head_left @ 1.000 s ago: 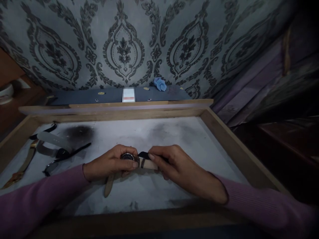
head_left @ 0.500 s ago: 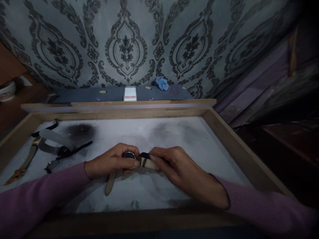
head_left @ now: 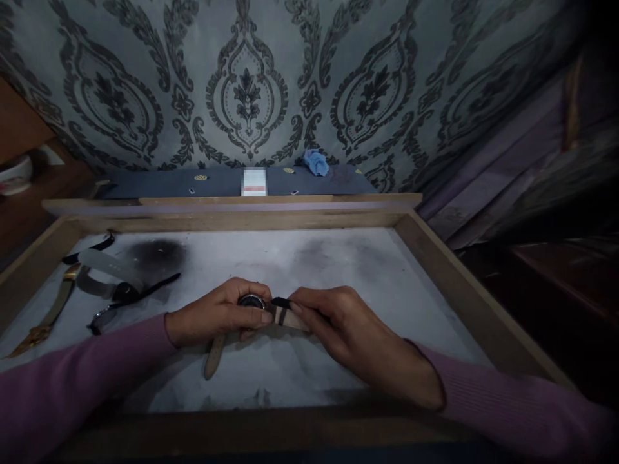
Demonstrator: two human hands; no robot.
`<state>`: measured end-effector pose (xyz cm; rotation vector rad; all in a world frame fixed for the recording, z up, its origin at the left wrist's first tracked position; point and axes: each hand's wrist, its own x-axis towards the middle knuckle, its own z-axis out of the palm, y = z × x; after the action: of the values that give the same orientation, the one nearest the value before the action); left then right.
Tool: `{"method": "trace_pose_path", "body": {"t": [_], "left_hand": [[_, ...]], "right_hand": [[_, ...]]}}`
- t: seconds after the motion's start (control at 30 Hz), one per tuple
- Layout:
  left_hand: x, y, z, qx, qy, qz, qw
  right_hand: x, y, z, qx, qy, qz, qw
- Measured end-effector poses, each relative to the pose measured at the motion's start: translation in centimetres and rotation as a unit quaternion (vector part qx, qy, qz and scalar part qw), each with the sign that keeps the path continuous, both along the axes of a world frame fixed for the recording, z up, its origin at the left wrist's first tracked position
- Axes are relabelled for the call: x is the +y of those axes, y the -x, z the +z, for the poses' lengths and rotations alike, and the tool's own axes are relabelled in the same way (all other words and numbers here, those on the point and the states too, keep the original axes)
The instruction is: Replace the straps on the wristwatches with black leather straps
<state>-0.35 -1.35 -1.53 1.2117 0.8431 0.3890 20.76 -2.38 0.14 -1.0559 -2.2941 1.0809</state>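
Observation:
My left hand [head_left: 225,314] pinches a round watch [head_left: 252,301] with a silver rim and dark face, above the white bottom of a wooden tray. One end of its beige strap [head_left: 214,357] hangs below that hand. The other beige strap part [head_left: 293,319], crossed by a dark band, extends toward my right hand [head_left: 338,319]. Between the thumb and fingers of my right hand is a small black strip [head_left: 280,301], its tip close to the watch end of the strap. The fingers hide the strip's far end.
Watches with a gold-and-grey strap [head_left: 60,303], a grey strap [head_left: 99,274] and a black strap [head_left: 155,283] lie at the tray's left. Wooden walls [head_left: 435,258] surround the work. Behind stand a small white box [head_left: 254,182] and a crumpled blue item [head_left: 316,163].
Both hands keep nearly the same place and grip. The dark band across the beige strap looks slightly straighter, and the view has shifted a little.

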Motion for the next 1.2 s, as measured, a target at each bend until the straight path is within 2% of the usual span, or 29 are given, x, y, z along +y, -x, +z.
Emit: {"method": "trace_pose_path", "body": {"t": [0.3,0.53,0.97,1.2], "left_hand": [[0.07,-0.06,0.22,-0.006,0.005,-0.002,1.000],[0.07,0.01,-0.04,-0.011,0.004,-0.006,1.000],[0.01,-0.11,0.47,0.008,0.018,-0.006,1.000],[-0.12,-0.13,0.29,0.002,0.022,0.000,1.000]], "right_hand": [[-0.32,-0.04,-0.19,-0.032,-0.056,-0.025,0.998],[-0.37,-0.13,-0.33,-0.055,-0.094,0.002,0.994],[-0.32,-0.23,-0.20,-0.112,-0.162,0.042,0.980],[-0.29,-0.21,-0.33,-0.081,-0.140,0.043,0.986]]}}
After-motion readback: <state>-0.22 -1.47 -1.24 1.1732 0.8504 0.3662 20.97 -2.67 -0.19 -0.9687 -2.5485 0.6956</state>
